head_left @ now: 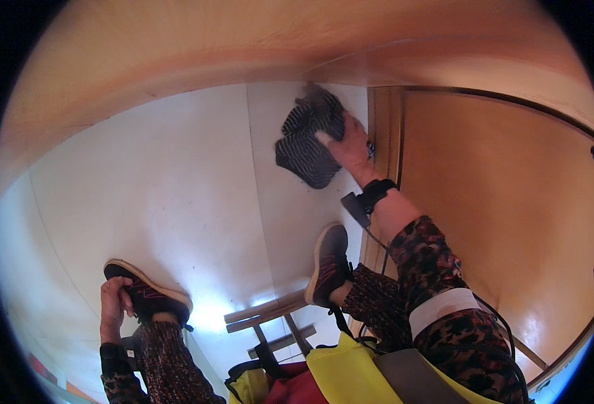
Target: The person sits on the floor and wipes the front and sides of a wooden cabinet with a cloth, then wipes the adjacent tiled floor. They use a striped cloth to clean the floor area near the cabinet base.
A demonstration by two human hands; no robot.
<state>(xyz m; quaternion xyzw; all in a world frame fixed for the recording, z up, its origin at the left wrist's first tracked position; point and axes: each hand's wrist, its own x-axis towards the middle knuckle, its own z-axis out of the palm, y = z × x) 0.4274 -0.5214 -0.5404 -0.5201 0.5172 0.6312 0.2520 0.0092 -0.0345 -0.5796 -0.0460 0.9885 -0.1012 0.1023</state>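
My right hand point(348, 147) presses a dark grey striped cloth point(307, 151) against the white floor, close to the wooden door frame. The cloth is bunched, and its far end is smeared by motion. Thumb and fingers are closed on its right side. At the lower left, my left hand point(116, 300) hangs beside my dark shoe point(150, 294), fingers bent and close to the shoe's side. I see nothing in that hand, though its fingertips are partly hidden; whether they touch the shoe I cannot tell.
A small wooden stool point(270, 315) stands between my feet. An orange-brown wall point(196, 54) curves along the far side. On the right is a wooden door panel point(492, 202) with its frame point(386, 128). Dark specks lie on the tiled floor point(176, 175). A cable point(506, 323) runs along my right arm.
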